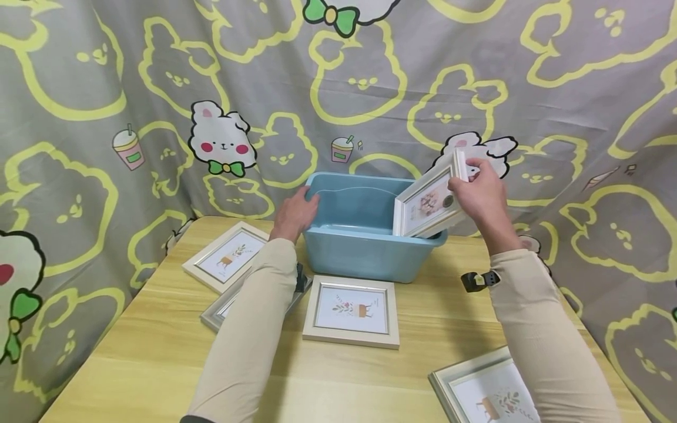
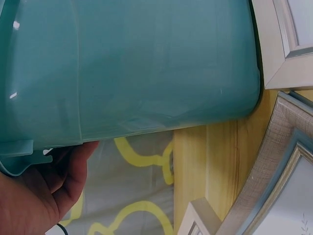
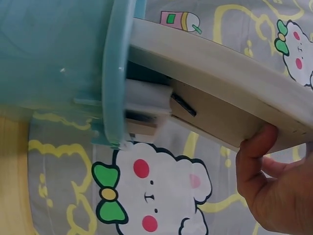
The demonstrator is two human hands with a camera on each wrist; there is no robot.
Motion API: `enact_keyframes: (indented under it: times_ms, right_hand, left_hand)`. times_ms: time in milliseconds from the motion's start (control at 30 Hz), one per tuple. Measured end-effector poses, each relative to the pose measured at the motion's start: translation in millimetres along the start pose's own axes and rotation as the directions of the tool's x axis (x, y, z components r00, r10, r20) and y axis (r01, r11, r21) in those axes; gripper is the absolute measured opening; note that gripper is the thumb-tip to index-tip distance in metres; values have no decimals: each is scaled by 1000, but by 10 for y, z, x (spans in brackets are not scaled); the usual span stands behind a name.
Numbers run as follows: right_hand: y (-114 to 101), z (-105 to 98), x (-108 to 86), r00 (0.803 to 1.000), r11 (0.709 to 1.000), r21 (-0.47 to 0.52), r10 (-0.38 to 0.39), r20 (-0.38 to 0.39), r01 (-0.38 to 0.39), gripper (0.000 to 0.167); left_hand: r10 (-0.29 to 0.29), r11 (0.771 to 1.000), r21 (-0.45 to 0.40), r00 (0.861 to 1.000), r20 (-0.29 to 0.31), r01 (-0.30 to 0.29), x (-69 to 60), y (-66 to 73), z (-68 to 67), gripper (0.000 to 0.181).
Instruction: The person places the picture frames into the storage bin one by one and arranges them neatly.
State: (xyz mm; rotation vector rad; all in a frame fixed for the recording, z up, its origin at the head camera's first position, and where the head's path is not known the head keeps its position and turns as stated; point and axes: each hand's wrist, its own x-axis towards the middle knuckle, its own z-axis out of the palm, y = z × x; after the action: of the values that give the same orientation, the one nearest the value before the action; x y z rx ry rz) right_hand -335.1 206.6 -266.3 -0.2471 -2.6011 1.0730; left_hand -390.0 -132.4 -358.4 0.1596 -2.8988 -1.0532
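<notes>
A pale blue rectangular plastic tub stands on the yellow wood-grain worktop, in front of a grey curtain with yellow cartoon outlines. The left hand has its fingers curled round the tub's left end; part of that grip is hidden by the rim. The right hand pinches the upper edge of a white rectangular picture frame with a pink flower print, tilted, its lower end inside the tub's right end. A small round dark spot on this print is hard to make out, as are some pale pieces beneath the frame in the right wrist view. Four more frames show in the head view, making five: a cream one left of the tub, a grey one at its front left, largely covered by the left beige sleeve, another cream one directly in front, and a silvery-beige one well apart at front right, cut off below and partly under the right beige sleeve; whether that last is two stacked, I cannot tell.
</notes>
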Motion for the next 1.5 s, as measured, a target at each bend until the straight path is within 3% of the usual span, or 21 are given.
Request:
enact_keyframes:
  times_ms: [467, 933, 1500]
  right_hand:
    - [31, 146, 62, 999, 997, -81, 2, 52, 3, 64]
    - [52, 240, 85, 999, 998, -67, 4, 42, -2, 62]
    - [71, 337, 145, 996, 993, -116, -1, 89, 11, 57]
  left_hand:
    - [-6, 1000, 0, 1000, -5, 6, 5, 6, -4, 62]
    - [-4, 1000, 3, 1000, -7, 4, -4, 6, -7, 61]
    - [-12, 1000, -8, 1000, -8, 12, -14, 17, -5, 61]
